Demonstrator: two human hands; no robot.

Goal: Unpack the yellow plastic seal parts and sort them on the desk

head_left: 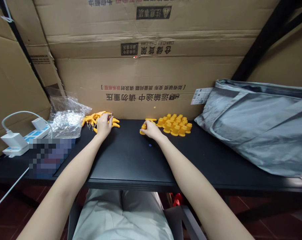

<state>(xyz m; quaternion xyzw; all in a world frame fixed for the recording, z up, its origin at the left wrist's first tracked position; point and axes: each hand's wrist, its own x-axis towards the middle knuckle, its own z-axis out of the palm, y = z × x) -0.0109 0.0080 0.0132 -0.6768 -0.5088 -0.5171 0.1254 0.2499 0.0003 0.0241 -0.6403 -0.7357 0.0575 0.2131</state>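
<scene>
On the left of the black table [126, 156], my left hand [104, 124] reaches into a pile of orange curved plastic pieces [91, 118] with small metal ball chains. Its fingers are bent together over the pile, and what lies between them is mostly hidden. My right hand [152, 129] pinches a yellow cup-shaped plastic piece [143, 129] upright at the tabletop. Behind that hand lies a slim orange-yellow piece [151, 119]. Close on its right, several matching yellow cup-shaped pieces [175, 128] stand packed in a group.
A grey fabric bag [253, 133] fills the right side. At left are crumpled clear plastic bags [66, 121], a white power strip [36, 134] with a charger [14, 140] and cable, and a pixelated patch. Cardboard [146, 73] walls the back. A small blue spot [150, 145] marks the tabletop.
</scene>
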